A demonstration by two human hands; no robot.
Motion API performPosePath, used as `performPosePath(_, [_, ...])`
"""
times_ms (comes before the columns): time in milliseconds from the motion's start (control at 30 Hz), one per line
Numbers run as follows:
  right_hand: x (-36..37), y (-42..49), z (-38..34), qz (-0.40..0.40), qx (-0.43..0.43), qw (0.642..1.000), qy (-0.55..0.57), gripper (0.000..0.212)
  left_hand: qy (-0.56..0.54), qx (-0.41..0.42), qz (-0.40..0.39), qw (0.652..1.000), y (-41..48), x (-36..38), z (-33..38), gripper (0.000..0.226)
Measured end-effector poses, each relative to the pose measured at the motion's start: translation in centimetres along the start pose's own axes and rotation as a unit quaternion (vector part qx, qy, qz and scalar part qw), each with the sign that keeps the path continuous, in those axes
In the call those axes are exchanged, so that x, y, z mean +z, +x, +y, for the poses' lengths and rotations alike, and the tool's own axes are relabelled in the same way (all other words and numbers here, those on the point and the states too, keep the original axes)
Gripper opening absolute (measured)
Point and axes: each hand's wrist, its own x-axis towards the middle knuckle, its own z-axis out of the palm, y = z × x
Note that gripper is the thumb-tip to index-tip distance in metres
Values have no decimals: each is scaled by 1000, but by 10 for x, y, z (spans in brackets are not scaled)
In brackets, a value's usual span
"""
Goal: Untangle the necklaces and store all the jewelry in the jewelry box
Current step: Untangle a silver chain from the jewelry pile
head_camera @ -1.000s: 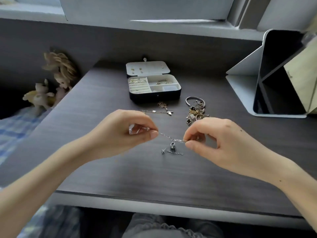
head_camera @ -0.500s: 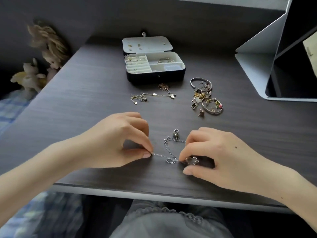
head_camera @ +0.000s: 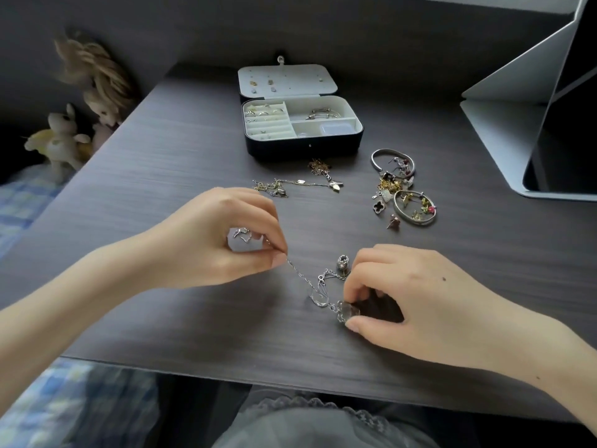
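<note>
Desk (head_camera: 181, 150): dark matt wood grain. Chain (head_camera: 302, 276) and bangles (head_camera: 415, 208): shiny metal. Box (head_camera: 303, 148): smooth dark shell, pale matt lining, perhaps velvet. Toys (head_camera: 64, 140): soft plush.

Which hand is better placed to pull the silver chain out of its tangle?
Probably the left hand: its fingers pinch the free stretch of the silver chain, while the right hand pins the pendant on the desk beside the tangle.

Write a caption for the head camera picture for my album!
Left hand and right hand pinch a tangled silver necklace near the open jewelry box.
</note>
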Motion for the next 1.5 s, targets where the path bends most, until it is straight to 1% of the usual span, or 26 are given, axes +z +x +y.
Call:
performPosePath(167, [-13, 3, 7, 27, 13, 1000, -2, 19, -49, -18, 9, 999, 5, 1, -4, 18])
performPosePath(267, [-33, 16, 18, 64, 21, 998, -6, 21, -75, -33, 35, 996, 11, -3, -8, 18])
performPosePath(400, [-50, 40, 36, 79, 55, 995, -2, 16, -125, -57, 72, 988, 23, -8, -13, 15])
performPosePath(467, [-50, 51, 43, 75, 69, 995, -3, 9, -140, -64, 83, 985, 29, -8, -17, 13])
performPosePath(633, [-36, 65, 50, 46, 77, 995, -37, 9, -179, -95, 103, 974, 34, -4, -27, 12])
performPosePath(767, [-22, 70, 48, 52, 64, 993, -80, 13, -189, -113, 106, 970, 33, -1, -32, 19])
performPosePath(833, [-19, 73, 45, 34, 75, 992, -100, 13, -199, -135, 107, 965, 33, 1, -35, 23])
performPosePath(900, [-16, 76, 43, 20, 85, 990, -109, 11, -232, -146, 104, 956, 33, 3, -35, 22])
performPosePath(967, [-13, 76, 41, 53, 77, 987, -132, 10, -254, -155, 101, 949, 34, 6, -35, 18])
performPosePath(1033, [-9, 75, 34, 113, 81, 980, -141, 10, -260, -166, 102, 946, 35, 8, -35, 15])
performPosePath(1100, [-5, 76, 24, 155, 90, 977, -115, 10, -262, -170, 106, 944, 36, 9, -35, 16])
performPosePath(1133, [-2, 77, 19, 168, 92, 977, -98, 14, -265, -169, 107, 943, 36, 9, -34, 17])
performPosePath(1200, [6, 79, 11, 186, 100, 974, -77, 21, -267, -162, 107, 944, 36, 8, -33, 26])
performPosePath(1267, [13, 82, 8, 192, 123, 971, -73, 22, -268, -158, 109, 944, 36, 8, -33, 30])
performPosePath(1333, [17, 84, 7, 200, 147, 965, -79, 19, -270, -156, 113, 943, 36, 8, -32, 28])
performPosePath(1433, [20, 87, 4, 203, 171, 960, -85, 21, -273, -156, 116, 942, 37, 7, -31, 24])
performPosePath(1500, [21, 89, 3, 207, 179, 958, -91, 22, -277, -161, 116, 940, 37, 7, -30, 17])
